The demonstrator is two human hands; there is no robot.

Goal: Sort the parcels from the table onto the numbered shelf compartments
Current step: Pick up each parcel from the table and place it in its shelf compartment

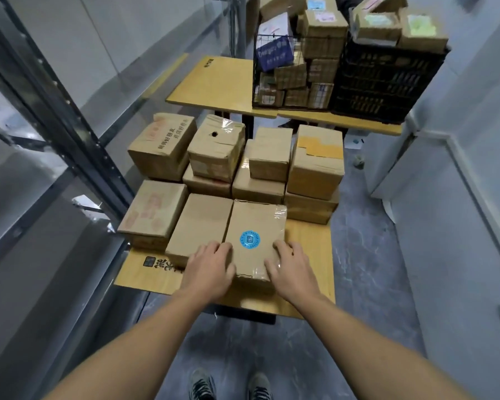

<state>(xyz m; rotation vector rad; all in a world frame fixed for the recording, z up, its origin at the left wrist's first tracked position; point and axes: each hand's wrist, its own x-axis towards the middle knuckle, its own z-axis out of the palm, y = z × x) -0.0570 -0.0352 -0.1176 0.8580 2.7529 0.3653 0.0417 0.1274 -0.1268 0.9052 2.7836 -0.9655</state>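
Note:
A cardboard parcel with a round blue sticker [256,223] lies at the front of the near wooden table [309,249]. My left hand [210,268] rests on its near-left corner and my right hand [290,268] on its near-right corner, fingers spread over the top, both touching it. A plain parcel [201,220] lies right beside it on the left, and a parcel with red print [153,210] lies further left. Behind them several more cardboard parcels [217,147] are stacked in two layers.
A metal shelf frame [58,122] runs along the left. A second wooden table [214,82] behind holds a wire basket [283,73] and a black crate [387,79], both full of parcels. A grey wall [459,183] stands to the right.

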